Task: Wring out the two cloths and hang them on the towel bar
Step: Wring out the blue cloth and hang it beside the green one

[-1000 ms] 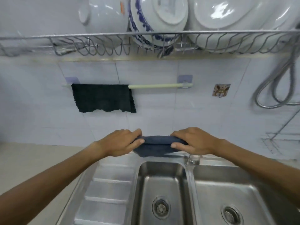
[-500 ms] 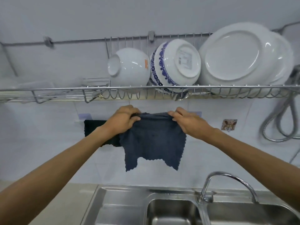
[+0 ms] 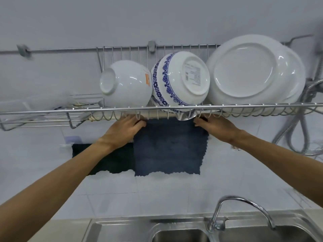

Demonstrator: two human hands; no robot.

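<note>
A blue cloth (image 3: 168,149) hangs spread flat against the tiled wall, its top edge just under the dish rack. My left hand (image 3: 125,131) pinches its upper left corner and my right hand (image 3: 215,127) pinches its upper right corner. Left of it a dark, almost black cloth (image 3: 111,162) hangs on the towel bar, partly covered by my left forearm and by the blue cloth. The towel bar is mostly hidden behind cloths and hands; only its left bracket (image 3: 73,139) shows.
A wire dish rack (image 3: 52,111) runs across the wall right above my hands, holding a white bowl (image 3: 125,84), a blue-patterned bowl (image 3: 180,79) and white plates (image 3: 253,70). Below stand a steel sink (image 3: 120,229) and a curved faucet (image 3: 241,212). A metal hose (image 3: 297,123) hangs at right.
Both hands lifted the blue cloth from over the sink up to the wall and spread it wide beside the dark cloth. My view tilted upward.
</note>
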